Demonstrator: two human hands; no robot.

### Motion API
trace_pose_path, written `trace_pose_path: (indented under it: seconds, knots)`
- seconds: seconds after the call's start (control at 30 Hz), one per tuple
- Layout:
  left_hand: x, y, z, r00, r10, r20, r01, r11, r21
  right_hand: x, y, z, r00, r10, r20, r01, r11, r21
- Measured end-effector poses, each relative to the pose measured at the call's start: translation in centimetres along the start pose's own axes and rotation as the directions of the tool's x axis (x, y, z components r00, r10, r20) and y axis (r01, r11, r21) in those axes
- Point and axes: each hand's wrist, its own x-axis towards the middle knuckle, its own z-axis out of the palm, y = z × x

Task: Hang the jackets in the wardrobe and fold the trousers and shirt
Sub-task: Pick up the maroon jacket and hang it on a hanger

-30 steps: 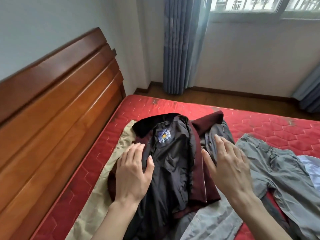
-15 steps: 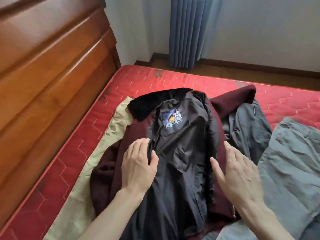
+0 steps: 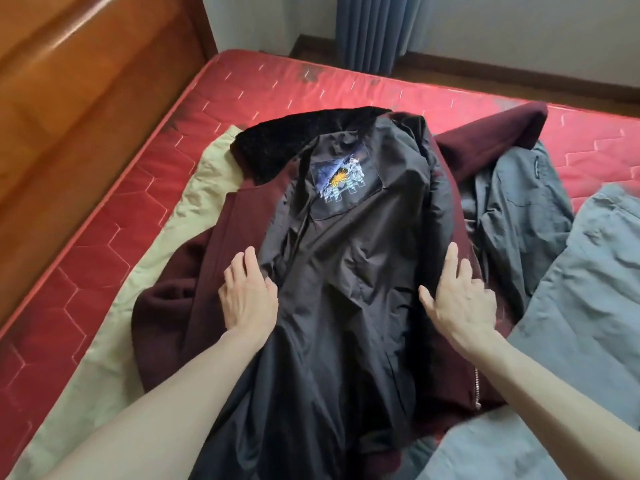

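My two arms come in from the bottom edge, and the picture cuts them off before the elbows. The bottom of the dark red jacket (image 3: 194,299) is cut off there too, so I cannot see its hem. The jacket lies open on the red mattress (image 3: 277,88), with its shiny black lining (image 3: 332,306) facing up. Its long way runs from me toward the far wall, and the fuzzy black collar (image 3: 298,133) points away from me. My left hand (image 3: 247,299) rests flat on the left side of the jacket, right at the edge of the lining, fingers straight and holding nothing. My right hand (image 3: 459,299) lies on the right edge of the lining with its fingers spread and loose, also holding nothing. A silver zipper (image 3: 477,386) shows just by my right wrist. A pale green cloth (image 3: 194,195) lies under the jacket on the left, and most of it is hidden. Gray trousers (image 3: 585,306) lie to the right and run off the side of the picture. Past them a gray jacket (image 3: 512,216) is crumpled, partly tucked under the red sleeve (image 3: 491,133) that sticks out to the far right. There is a blue patch (image 3: 343,181) with a yellow spot inside the neck, too blurry to make out. On the left is the wooden headboard (image 3: 86,91). Farthest away hangs a blue curtain (image 3: 374,29), cut off at the top.
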Motion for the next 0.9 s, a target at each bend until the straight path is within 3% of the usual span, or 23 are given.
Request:
trace_pose_path:
  seconds: [0.1,0.2,0.47,0.9]
  knots:
    - [0.7,0.8,1.0,0.994,-0.087,0.065,0.08,0.99,0.114,0.2,0.1,1.9,0.998,0.033,0.059,-0.037,0.997,0.072]
    - [1.9,1.3,0.9,0.971,-0.16,0.178,0.145,0.985,0.092,0.1,0.4,2.6,0.999,0.01,0.041,-0.012,0.999,0.051]
    - [-0.9,0.0,-1.9,0.957,0.002,0.288,-0.063,0.977,0.204,-4.1,2.6,1.3,0.998,-0.07,0.009,0.069,0.997,0.041]
    - [-12.7,0.3,-5.7,0.928,0.085,0.363,-0.161,0.97,0.184,-21.7,3.5,1.6,0.982,-0.133,0.134,0.112,0.983,0.148]
